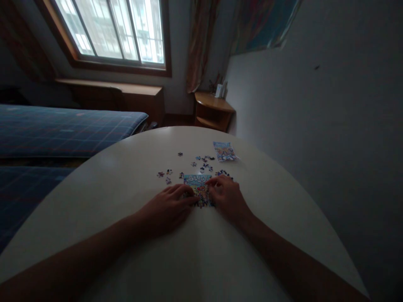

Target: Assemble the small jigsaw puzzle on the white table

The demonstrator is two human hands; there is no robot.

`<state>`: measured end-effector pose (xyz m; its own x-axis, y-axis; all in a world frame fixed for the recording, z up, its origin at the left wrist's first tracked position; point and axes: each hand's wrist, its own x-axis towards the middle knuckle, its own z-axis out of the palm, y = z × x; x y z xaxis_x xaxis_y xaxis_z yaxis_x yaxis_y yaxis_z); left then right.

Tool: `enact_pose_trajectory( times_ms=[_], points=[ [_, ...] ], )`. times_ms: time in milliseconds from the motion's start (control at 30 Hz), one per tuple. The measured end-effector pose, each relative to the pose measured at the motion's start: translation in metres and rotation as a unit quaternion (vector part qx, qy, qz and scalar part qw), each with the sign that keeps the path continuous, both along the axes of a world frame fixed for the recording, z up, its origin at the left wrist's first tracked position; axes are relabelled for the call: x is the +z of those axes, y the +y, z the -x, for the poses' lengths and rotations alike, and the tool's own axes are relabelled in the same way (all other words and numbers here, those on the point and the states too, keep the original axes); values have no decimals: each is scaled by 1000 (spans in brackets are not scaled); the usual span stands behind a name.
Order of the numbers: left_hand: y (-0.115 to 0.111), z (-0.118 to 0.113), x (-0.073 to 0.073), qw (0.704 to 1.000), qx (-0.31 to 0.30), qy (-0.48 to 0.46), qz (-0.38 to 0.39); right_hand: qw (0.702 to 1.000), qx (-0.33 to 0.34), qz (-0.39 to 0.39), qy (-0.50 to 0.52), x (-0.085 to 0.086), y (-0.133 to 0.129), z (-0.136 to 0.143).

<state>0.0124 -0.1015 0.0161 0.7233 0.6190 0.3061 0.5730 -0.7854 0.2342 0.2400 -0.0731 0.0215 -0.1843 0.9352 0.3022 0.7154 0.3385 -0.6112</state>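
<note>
A small, partly assembled jigsaw puzzle [197, 180] lies on the table before me, with a light-blue top bearing lettering and a crowded colourful picture below. My left hand [171, 205] rests on its left and lower left part, fingers stretched out and lying flat. At the puzzle's right edge is my right hand [228, 196], its fingers bent together and the fingertips touching that edge. Whatever lies between those fingertips is too small to make out. Both hands cover parts of the picture. Loose puzzle pieces [206, 167] are scattered just beyond the puzzle, several by the right knuckles.
The round white table [126, 176] carries more loose pieces [160, 174] to the left and a crinkled printed picture sheet or packet [225, 151] at the back right. Beyond stand a plaid-covered bed [69, 130], a wooden corner shelf [214, 102] and a wall [315, 126].
</note>
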Motion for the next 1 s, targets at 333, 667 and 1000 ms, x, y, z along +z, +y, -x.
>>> enact_pose_trajectory(
  times_ms=[333,667,1000],
  points=[
    [-2,-3,3,1000,5,21,-3,998,24,-12,-53,-4,-4,0],
    [-1,-3,2,1000,13,17,9,996,21,9,-85,-5,-2,-1],
    [0,-3,0,1000,8,15,4,995,32,5,-94,-4,-2,-2]
  ],
)
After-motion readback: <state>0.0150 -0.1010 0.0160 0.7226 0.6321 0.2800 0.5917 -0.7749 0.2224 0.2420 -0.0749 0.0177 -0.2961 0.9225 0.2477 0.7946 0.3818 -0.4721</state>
